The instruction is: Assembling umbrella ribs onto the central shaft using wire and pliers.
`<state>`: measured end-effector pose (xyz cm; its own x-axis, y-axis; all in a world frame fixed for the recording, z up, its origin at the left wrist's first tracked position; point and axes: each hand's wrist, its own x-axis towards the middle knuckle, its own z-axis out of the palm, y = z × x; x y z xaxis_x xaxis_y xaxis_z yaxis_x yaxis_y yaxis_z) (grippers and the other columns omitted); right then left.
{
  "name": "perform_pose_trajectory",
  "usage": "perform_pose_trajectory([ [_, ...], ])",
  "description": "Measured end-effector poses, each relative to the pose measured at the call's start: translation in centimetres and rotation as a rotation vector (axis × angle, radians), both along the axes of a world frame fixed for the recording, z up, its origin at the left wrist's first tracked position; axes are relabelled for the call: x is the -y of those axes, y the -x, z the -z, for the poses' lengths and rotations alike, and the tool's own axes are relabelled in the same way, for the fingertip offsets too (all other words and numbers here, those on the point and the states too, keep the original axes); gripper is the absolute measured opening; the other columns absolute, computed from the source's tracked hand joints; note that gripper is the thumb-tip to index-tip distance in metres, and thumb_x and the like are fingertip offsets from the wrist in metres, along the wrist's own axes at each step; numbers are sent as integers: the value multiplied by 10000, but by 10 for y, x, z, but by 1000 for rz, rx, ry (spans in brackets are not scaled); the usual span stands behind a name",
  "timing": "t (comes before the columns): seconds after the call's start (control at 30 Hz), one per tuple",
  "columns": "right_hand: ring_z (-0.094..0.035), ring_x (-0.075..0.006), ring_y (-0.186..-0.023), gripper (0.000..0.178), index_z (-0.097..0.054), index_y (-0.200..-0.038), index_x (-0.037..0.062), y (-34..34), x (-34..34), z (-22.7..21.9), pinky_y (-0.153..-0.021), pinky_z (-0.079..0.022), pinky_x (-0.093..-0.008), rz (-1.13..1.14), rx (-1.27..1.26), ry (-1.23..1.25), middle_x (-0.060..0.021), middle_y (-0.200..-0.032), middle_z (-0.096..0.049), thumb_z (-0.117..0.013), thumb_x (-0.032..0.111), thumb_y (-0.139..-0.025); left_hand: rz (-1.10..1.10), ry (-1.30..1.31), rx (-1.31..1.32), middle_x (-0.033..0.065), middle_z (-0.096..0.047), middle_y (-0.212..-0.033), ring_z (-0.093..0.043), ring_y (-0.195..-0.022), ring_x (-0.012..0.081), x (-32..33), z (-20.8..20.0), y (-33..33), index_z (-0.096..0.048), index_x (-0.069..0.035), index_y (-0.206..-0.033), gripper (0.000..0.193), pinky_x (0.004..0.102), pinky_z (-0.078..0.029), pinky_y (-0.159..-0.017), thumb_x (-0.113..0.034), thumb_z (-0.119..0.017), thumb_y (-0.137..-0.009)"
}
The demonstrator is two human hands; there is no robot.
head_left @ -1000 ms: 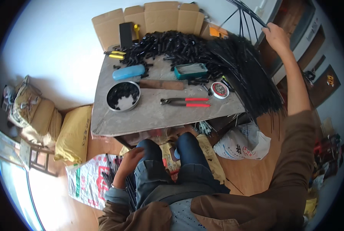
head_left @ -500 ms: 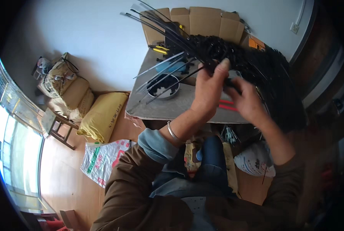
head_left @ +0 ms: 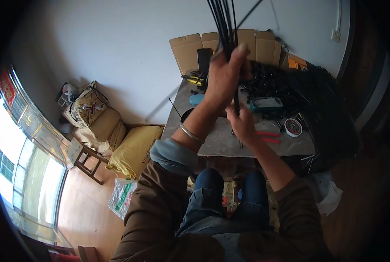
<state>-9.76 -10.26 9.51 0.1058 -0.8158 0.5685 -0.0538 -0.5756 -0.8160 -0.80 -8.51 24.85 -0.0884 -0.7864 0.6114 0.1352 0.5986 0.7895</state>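
Observation:
My left hand (head_left: 223,78) is closed around a bundle of long, thin black rods (head_left: 223,26), held nearly upright above the table. The rods fan out past the top of the picture. Below it, the fingers of my right hand (head_left: 244,124) are closed on the lower, darker shaft (head_left: 236,98) of the same bundle. My left forearm covers most of a dark round bowl (head_left: 186,115). Beside my right hand lie red tool handles (head_left: 268,137) and a round tin (head_left: 293,127) of small metal pieces.
On the grey table (head_left: 214,146) are a teal tray (head_left: 267,104), yellow-handled pliers (head_left: 192,79) and a heap of black parts (head_left: 265,78). Dark rods (head_left: 330,113) are massed along the right side. Cardboard (head_left: 267,48) stands behind. Left on the floor lies a yellow sack (head_left: 138,146).
The rod bundle has swung from leaning far to the left to nearly upright. My left hand has moved up and slightly left; my right hand has dropped lower and left along the shaft.

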Motion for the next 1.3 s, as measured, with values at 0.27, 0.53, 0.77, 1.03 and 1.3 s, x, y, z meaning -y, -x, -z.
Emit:
perform_pose_trajectory([
  [0.27,-495,-103,-524,243,-593,-850,13,8,13,84,-499,-404,-293,36,-72,-188,-6,-596,-510,-584,241,-932,243,-342,-250,84,-616,-822,-618,-723,167,33,41,-9,-564,19,-1037,579,298,-508,-676,-544,-515,-908],
  [0.53,-386,-38,-474,232,-564,-933,41,22,-79,6,-419,-312,-227,-376,92,-616,40,-596,-440,-552,272,-955,214,-205,160,172,-613,-1013,-648,-892,237,19,22,-14,-516,56,-1131,495,331,-548,-709,-408,-491,-960],
  [0.77,-363,-40,-447,281,-496,-1201,22,41,-112,-6,-410,-316,-214,-370,290,-600,-11,-654,-484,-441,212,-1000,513,-489,-251,194,-620,-1061,-657,-888,283,27,27,-13,-479,63,-1170,357,367,-556,-725,-221,-519,-956],
  [1.03,-390,-50,-435,312,-500,-1232,9,66,-112,-1,-398,-328,-214,-237,323,-519,-36,-671,-534,-423,209,-1005,180,-483,179,203,-652,-960,-673,-860,287,17,22,-2,-529,86,-1078,276,376,-567,-755,-163,-494,-961],
  [1.3,-433,-40,-442,273,-527,-1153,6,69,-112,-4,-396,-347,-198,-142,262,-416,-64,-718,-597,-417,210,-1008,256,-515,-110,153,-641,-833,-665,-743,261,23,45,7,-543,62,-948,286,365,-569,-681,-223,-529,-954],
])
